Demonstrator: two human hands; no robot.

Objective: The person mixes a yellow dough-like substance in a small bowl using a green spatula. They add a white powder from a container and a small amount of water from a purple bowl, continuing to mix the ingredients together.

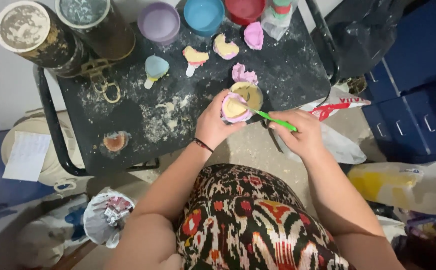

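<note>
Upper left of the frame, two dusty cylinders (pixel 38 37) are parked at the back of a black, powder-smeared table (pixel 298 70). Just right of them, filled moulds (pixel 195 56) are laid out in a row, with a purple cup (pixel 159 22) and a blue cup (pixel 204 15) above. Around the middle, a pink mould (pixel 235 108) full of cream paste is gripped by the left hand (pixel 213 125), right beside a small cup of paste (pixel 248 93). Further right, a green stick (pixel 273 119) is pinched by the right hand (pixel 303 132), its tip resting in the mould.
</note>
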